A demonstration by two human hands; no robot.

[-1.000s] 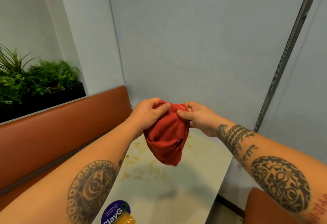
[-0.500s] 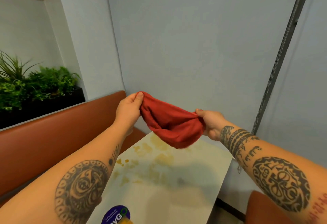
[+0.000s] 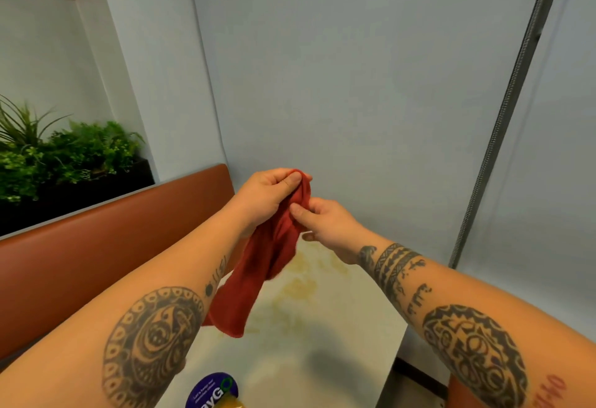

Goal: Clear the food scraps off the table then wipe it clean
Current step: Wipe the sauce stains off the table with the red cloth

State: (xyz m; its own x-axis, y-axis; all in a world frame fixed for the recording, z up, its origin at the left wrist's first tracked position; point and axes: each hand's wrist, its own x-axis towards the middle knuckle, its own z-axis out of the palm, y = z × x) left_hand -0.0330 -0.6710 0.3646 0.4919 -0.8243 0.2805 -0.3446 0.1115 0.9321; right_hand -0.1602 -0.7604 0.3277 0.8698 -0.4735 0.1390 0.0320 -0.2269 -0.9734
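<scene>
Seen from the head camera, both hands are meeting in the air above the far end of the table (image 3: pixel 338 343); the left hand (image 3: pixel 267 195) is gripping the top of the red cloth (image 3: pixel 258 272), fingers curling over the bunched edge and thumb pressing on its front; the right hand (image 3: pixel 325 224) is pinching the same bunch just below, thumb against fingers, so neither hand is lying open; the rest of the cloth is hanging in a loose fold under the left wrist, its lower end dangling over the table's left side, and I cannot tell whether it is brushing the surface; yellowish stains (image 3: pixel 300 288) are showing on the pale tabletop beneath the hands, toward the wall (image 3: pixel 354 85); a blue round label (image 3: pixel 211 388) with white letters is sitting at the table's near edge, with something yellow touching it, both being cut off by the frame; an orange-brown bench (image 3: pixel 96 246) is running along the table's left; green plants (image 3: pixel 64 156) are growing in a dark planter (image 3: pixel 96 191) behind the bench back; a grey metal strip (image 3: pixel 509 101) is rising up the wall on the right; an orange seat (image 3: pixel 458 391) is peeking in at the bottom right.
</scene>
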